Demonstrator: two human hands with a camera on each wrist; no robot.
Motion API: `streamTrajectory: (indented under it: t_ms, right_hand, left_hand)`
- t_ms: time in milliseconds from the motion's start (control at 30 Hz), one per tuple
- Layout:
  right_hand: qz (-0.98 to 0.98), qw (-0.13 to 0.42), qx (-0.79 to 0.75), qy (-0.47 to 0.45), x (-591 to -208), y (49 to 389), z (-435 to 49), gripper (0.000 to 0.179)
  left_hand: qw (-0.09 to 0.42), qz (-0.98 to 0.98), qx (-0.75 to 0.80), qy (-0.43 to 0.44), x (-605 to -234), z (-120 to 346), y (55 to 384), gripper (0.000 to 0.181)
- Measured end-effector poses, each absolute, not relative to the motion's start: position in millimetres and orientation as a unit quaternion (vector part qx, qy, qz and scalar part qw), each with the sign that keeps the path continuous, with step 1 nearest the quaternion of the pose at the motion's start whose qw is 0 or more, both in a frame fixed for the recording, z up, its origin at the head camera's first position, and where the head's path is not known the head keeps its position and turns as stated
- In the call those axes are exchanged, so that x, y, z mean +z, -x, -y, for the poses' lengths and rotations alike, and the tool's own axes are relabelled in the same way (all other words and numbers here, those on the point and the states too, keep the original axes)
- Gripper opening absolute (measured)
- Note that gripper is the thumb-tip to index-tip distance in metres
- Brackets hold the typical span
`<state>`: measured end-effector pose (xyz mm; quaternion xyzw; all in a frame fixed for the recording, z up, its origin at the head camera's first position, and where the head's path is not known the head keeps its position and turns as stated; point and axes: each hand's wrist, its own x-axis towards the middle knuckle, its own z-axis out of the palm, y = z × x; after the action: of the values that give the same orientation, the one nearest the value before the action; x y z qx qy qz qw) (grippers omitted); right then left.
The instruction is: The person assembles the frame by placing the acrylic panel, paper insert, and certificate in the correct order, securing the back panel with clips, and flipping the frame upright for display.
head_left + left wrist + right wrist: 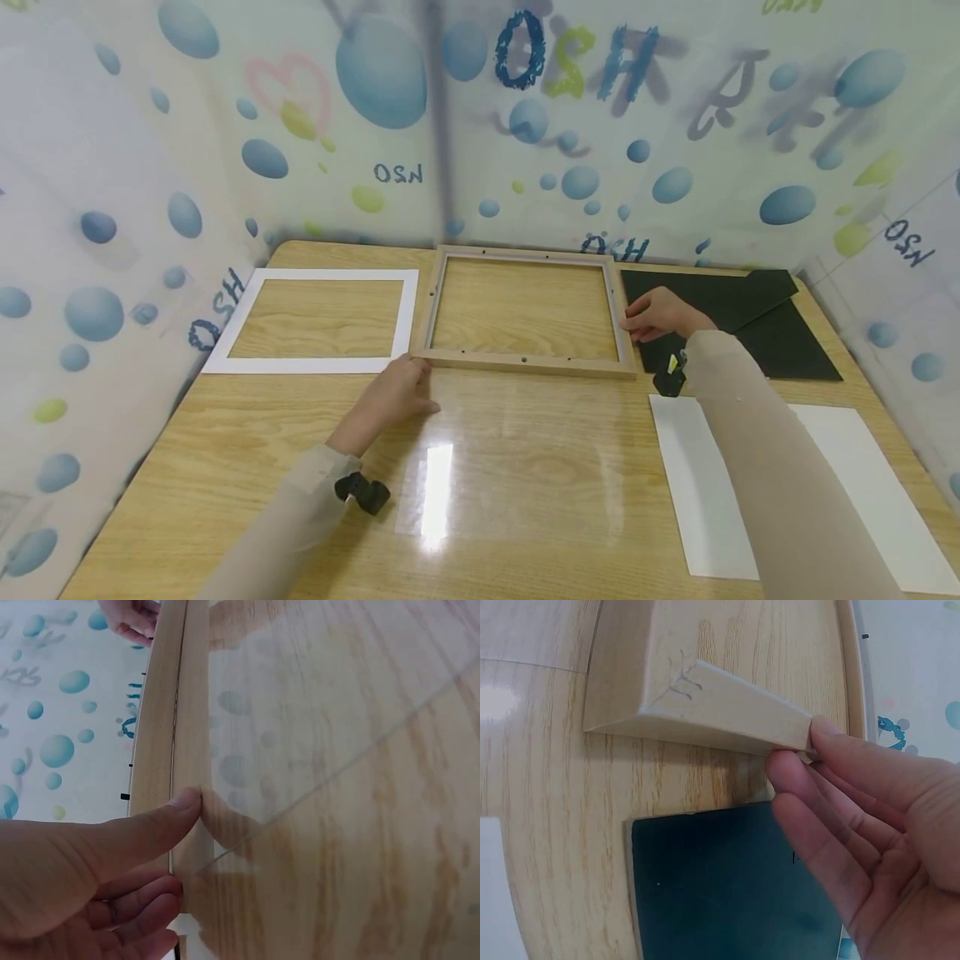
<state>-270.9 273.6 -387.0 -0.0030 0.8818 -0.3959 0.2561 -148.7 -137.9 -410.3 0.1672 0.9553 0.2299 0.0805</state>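
A light wooden picture frame [525, 363] lies flat on the table, with small dark dots along its upper face. At its near left corner is my left hand [393, 396]; in the left wrist view the thumb [161, 825] presses the near side while the fingers curl at the corner. My right hand [660, 315] pinches the frame's right side between thumb and fingertips, as the right wrist view shows. Pencil-like marks show on the frame's corner [671, 712] there. A clear sheet [525, 467] with a bright reflection lies just in front of the frame.
Left of the frame lies a white mat [408, 317] with a rectangular opening. A black backing board [690, 292] with a stand flap lies on the right. Nearer, white sheets [708, 492] lie partly under my right forearm. Patterned walls [480, 150] border the table.
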Motion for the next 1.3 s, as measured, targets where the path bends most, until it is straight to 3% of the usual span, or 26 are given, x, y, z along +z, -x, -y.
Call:
streamTrajectory:
  t_ms: [600, 1300]
  right_hand:
    - [-0.883, 0.258, -0.391, 0.0, -388, 271, -273, 0.045]
    - [-0.891, 0.243, -0.384, -0.005, -392, 272, -274, 0.042]
  left_hand:
    - [0.116, -0.965, 0.19, -0.138, -407, 137, 160, 0.063]
    - [0.077, -0.919, 0.375, -0.094, -419, 140, 153, 0.061]
